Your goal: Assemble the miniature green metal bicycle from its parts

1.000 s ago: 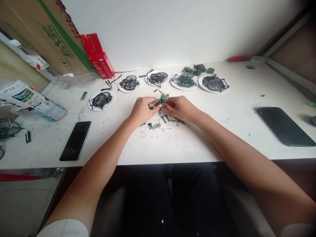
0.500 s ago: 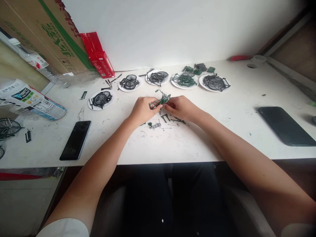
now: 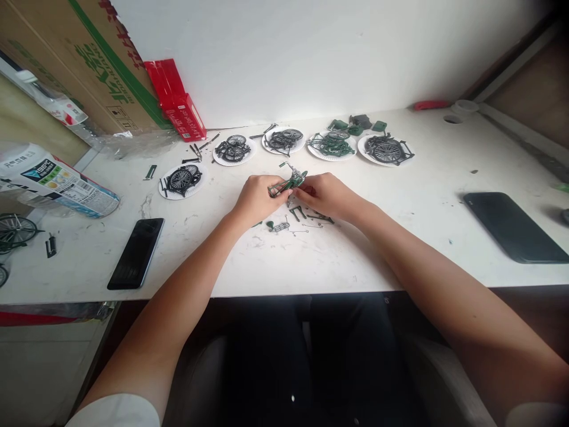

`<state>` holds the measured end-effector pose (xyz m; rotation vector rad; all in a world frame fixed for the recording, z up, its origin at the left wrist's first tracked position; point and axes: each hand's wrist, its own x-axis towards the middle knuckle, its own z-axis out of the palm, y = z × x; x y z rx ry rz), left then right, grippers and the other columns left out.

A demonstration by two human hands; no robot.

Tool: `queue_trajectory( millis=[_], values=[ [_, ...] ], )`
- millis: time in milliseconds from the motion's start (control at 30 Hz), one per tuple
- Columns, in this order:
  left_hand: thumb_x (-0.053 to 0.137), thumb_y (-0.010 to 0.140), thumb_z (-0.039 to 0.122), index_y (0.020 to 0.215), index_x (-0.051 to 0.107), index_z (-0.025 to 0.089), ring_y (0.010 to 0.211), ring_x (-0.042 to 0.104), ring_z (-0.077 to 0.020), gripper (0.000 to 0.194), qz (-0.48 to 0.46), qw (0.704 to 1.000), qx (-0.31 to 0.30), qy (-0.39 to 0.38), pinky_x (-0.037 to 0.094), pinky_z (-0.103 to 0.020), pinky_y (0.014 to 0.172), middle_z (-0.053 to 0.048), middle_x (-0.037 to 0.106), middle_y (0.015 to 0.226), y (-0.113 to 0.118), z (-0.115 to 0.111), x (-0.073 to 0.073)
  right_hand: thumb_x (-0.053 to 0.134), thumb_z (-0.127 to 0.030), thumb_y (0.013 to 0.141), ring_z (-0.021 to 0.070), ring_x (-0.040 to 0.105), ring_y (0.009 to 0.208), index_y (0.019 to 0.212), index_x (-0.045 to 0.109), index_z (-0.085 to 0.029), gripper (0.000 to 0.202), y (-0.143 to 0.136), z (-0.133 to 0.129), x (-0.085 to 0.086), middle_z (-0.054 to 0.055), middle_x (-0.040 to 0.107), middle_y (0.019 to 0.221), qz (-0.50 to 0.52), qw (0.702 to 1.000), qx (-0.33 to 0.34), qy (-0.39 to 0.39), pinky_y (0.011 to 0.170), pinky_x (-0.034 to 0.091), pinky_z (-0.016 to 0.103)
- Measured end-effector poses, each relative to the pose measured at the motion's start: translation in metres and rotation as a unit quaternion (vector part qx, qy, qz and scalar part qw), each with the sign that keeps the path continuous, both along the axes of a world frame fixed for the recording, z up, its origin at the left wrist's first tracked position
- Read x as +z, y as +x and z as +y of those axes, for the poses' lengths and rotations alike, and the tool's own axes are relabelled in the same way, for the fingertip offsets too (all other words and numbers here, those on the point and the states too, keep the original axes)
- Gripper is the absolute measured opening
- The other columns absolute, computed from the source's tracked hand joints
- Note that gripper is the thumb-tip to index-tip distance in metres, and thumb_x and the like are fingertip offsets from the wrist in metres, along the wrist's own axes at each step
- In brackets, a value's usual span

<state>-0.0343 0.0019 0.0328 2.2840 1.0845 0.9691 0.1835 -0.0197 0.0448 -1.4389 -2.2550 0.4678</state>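
Centrally, a miniature green bicycle frame [image 3: 280, 188] is held just above the worktop [image 3: 284, 267], between 2 hands. Left hand [image 3: 260, 198]: fingers curled nearly closed, pinching the rear of the frame; fingertips partly hidden behind it. Right hand [image 3: 326, 193]: thumb and fingers drawn together on the front portion; whether a smaller part is also pinched there cannot be told. Silver handlebar [image 3: 284, 164] projects above; its joint with the frame is too fine to resolve.

Below the hands: a green saddle [image 3: 271, 225], a wire rack [image 3: 281, 226] and a dark forked piece [image 3: 297, 213]; thin rods [image 3: 313, 225] near these are barely legible. Another green scrap is mostly covered by the left hand.

Beyond: 5 white plates [image 3: 332, 159] bearing overlapping bicycle parts, individual pieces hard to separate. Far left, a dark wheel [image 3: 16, 228] and a large printed bottle [image 3: 66, 184] are cut off by the picture edge.
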Motion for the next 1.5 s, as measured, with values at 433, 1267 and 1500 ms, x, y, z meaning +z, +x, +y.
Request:
queue_trajectory(
  millis=[433, 1267, 1500],
  values=[
    [0.073, 0.090, 0.029, 0.068, 0.061, 0.018, 0.062, 0.039, -0.0123, 0.027, -0.003, 1.000, 0.002, 0.000, 0.031, -0.029, 0.059, 0.002, 0.054, 0.063, -0.0001, 0.0000, -0.0005, 0.057, -0.032, 0.101, 0.0165, 0.052, 0.063, 0.077, 0.064, -0.018, 0.029, -0.0001, 0.0000, 0.0008, 0.008, 0.070, 0.075, -0.004, 1.000, 0.002, 0.002, 0.064, 0.031, 0.033],
    [0.072, 0.090, 0.029, 0.070, 0.066, 0.017, 0.062, 0.043, -0.0128, 0.023, 0.005, 1.000, -0.002, -0.004, 0.032, -0.029, 0.059, 0.000, 0.058, 0.065, -0.0003, -0.0010, 0.0007, 0.056, -0.033, 0.101, 0.0172, 0.050, 0.064, 0.078, 0.064, -0.018, 0.028, 0.0002, -0.0001, 0.0002, 0.007, 0.068, 0.072, -0.019, 1.000, 0.001, 0.000, 0.064, 0.030, 0.033],
    [0.072, 0.090, 0.028, 0.070, 0.065, 0.017, 0.063, 0.044, -0.0131, 0.024, 0.006, 1.000, -0.003, -0.010, 0.033, -0.028, 0.059, 0.000, 0.056, 0.065, -0.0004, -0.0011, 0.0005, 0.057, -0.033, 0.101, 0.0177, 0.051, 0.064, 0.080, 0.065, -0.018, 0.027, -0.0003, -0.0018, 0.0033, 0.007, 0.067, 0.073, -0.040, 0.999, -0.003, -0.010, 0.064, 0.030, 0.033]
  ],
)
